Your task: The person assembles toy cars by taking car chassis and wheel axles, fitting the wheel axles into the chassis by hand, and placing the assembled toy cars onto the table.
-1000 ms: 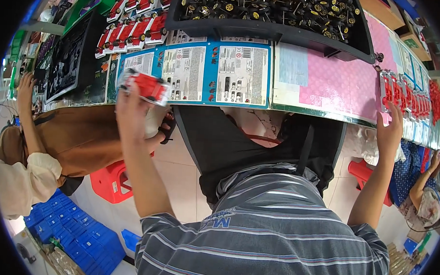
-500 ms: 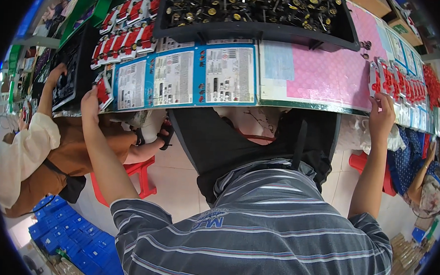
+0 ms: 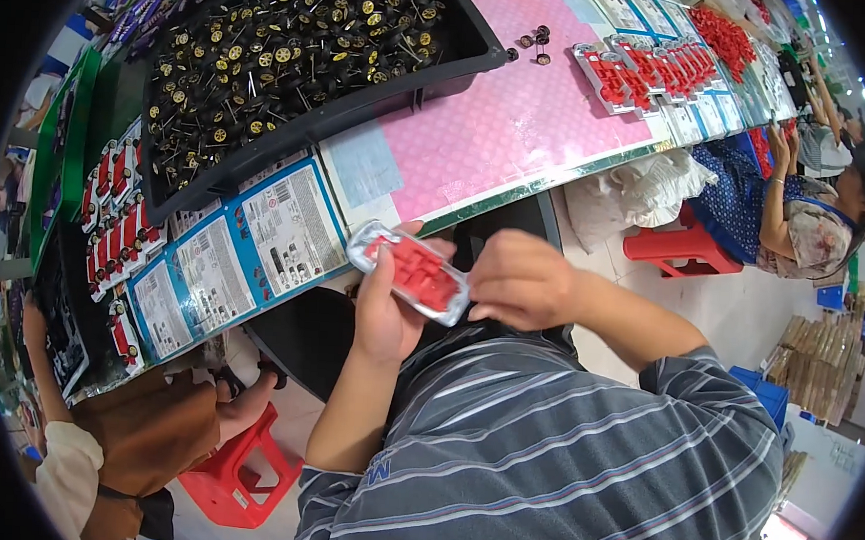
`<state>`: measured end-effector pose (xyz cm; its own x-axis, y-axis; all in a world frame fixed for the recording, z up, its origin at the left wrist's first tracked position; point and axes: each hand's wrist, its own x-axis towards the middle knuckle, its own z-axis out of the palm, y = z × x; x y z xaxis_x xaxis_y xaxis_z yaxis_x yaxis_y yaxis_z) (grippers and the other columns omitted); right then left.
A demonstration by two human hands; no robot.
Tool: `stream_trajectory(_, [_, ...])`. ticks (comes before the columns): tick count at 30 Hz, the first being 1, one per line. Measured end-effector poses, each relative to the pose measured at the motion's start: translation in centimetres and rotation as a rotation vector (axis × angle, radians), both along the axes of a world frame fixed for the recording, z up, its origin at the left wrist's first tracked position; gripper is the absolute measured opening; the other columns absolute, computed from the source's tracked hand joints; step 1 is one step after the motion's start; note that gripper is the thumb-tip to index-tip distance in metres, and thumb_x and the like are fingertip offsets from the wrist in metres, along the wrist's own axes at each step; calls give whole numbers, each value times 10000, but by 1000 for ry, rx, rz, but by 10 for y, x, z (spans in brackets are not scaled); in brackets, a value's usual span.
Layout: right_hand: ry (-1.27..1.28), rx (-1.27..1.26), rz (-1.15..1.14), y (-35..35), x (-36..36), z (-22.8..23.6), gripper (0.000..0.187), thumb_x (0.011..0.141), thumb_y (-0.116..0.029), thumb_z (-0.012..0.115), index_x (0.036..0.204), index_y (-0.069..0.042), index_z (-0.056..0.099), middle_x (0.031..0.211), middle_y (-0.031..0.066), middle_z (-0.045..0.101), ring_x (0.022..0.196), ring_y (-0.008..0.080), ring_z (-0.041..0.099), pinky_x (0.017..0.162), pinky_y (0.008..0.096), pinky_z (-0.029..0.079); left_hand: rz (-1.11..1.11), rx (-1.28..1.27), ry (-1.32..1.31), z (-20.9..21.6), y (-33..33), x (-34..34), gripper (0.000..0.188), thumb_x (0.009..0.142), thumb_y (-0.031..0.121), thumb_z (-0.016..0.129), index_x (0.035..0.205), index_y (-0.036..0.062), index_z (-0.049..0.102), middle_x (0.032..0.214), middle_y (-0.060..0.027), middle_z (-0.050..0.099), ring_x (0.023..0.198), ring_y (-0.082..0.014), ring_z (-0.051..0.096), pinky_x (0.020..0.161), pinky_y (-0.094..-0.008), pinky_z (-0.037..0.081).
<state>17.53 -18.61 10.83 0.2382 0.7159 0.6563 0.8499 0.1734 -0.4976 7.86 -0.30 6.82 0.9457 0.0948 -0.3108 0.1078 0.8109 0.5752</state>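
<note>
A toy car body [image 3: 415,275], white and silver round the outside with a red inside, is tilted in front of my chest, just off the table's near edge. My left hand [image 3: 386,312] grips it, thumb along one end and fingers behind. At the opposite end my right hand [image 3: 525,275] is closed, its bent fingertips against the car's rim; anything small between them is hidden. Further right, similar toy car bodies [image 3: 648,71] stand in a row on the table. A black tray [image 3: 338,116] full of wheel axles with yellow hubs lies beyond my left hand.
Several red and white toy cars [image 3: 117,224] are lined up left of the tray. Loose wheels [image 3: 540,43] lie on the pink table cover [image 3: 519,118]. Co-workers sit on both sides, near red stools [image 3: 246,470]. A white sack [image 3: 627,197] is below the table edge.
My view has turned right. My left hand has left the toy car at the table's left edge, my right hand the row on the right; both now meet at one car body.
</note>
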Motion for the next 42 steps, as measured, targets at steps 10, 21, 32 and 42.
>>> stream_trajectory(10, [-54,-434,-1182,-31,219,-49,229,871,-123,695,1067,-7,666,1048,179,668,931,359,667,791,428,534,78,131,-90,-9,33,15,515,1065,438,417,1301,-16,478,1136,-201,642,1052,-268,640,926,-415,537])
stream_trajectory(21, [611,-168,-376,1,33,1,283,802,-44,772,1011,-43,581,1305,164,612,1219,252,577,1055,378,427,90,299,-201,-8,26,21,474,1059,301,486,1424,14,391,1182,-137,610,917,-212,634,682,-323,505])
stream_trajectory(32, [544,-346,-310,47,12,-5,497,737,-142,858,1118,-24,562,1126,115,618,998,267,624,876,366,512,73,443,-224,-21,25,11,559,1054,265,518,1497,2,300,1403,-161,476,1280,-253,502,1115,-429,384])
stream_trajectory(42, [365,-268,-267,56,56,24,453,775,-241,858,1107,-28,635,1076,85,656,986,217,643,835,333,525,87,317,-267,-35,33,6,548,1063,292,492,1506,35,298,1348,-151,528,1158,-246,587,867,-390,529])
